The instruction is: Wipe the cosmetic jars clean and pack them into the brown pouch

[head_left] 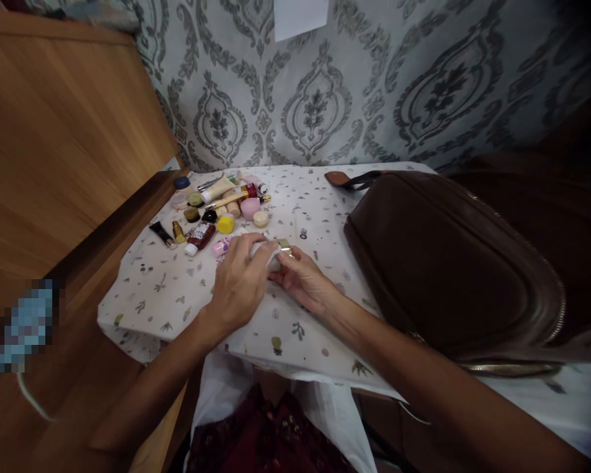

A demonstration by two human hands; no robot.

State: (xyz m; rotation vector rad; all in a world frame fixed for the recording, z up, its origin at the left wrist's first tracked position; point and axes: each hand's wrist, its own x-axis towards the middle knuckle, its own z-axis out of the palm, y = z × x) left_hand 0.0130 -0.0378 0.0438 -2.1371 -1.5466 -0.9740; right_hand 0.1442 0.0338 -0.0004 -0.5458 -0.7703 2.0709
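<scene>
My left hand (241, 279) and my right hand (305, 279) meet over the middle of the cloth-covered table. Between them is a small container (284, 247) with a gold-coloured end. A white wipe or cloth (272, 257) lies against it under my left fingers. My right fingers close round the gold end from the right. Most of the container is hidden by my hands. Just left of my left fingers lies a pink item (220, 247), and a dark red bottle with a white cap (201, 236) is farther left.
Tubes and jars, among them a yellow-lidded jar (225, 225) and a pink jar (249, 209), cluster at the table's back left. A large brown bag (443, 256) fills the right side. Patterned curtain (315, 105) hangs behind; a wooden panel (69, 112) stands left.
</scene>
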